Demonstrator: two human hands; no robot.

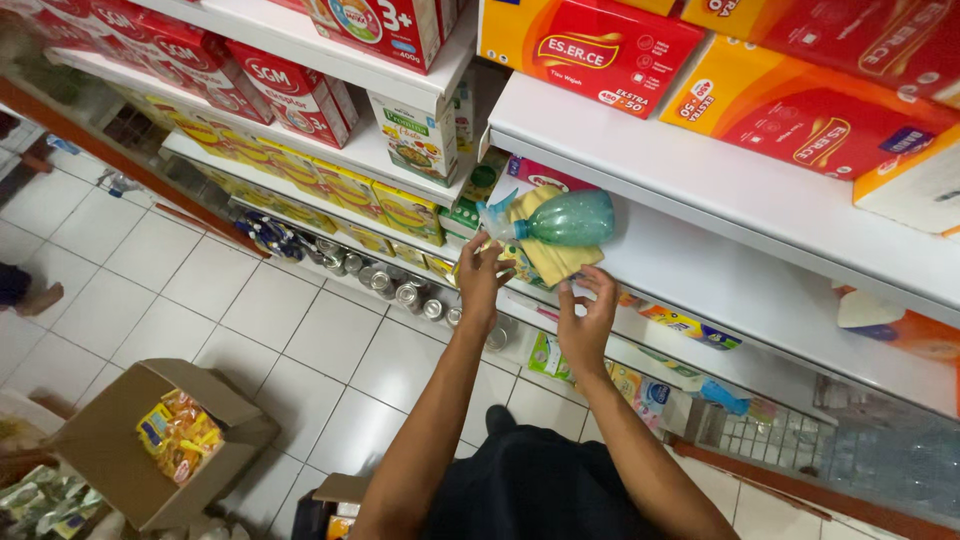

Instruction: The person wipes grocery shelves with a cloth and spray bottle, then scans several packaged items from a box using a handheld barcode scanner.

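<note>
White shelf (700, 190), pale tiled floor (300, 340), cardboard box (110, 450)

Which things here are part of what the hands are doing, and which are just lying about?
In hand:
- left hand, fingers at the packet's knotted end
- right hand, under the yellow wrapping
- green bead packet on the white shelf

Lying about:
- open cardboard box of yellow sachets on the floor
- tins on a lower shelf
- red and orange cartons above
</note>
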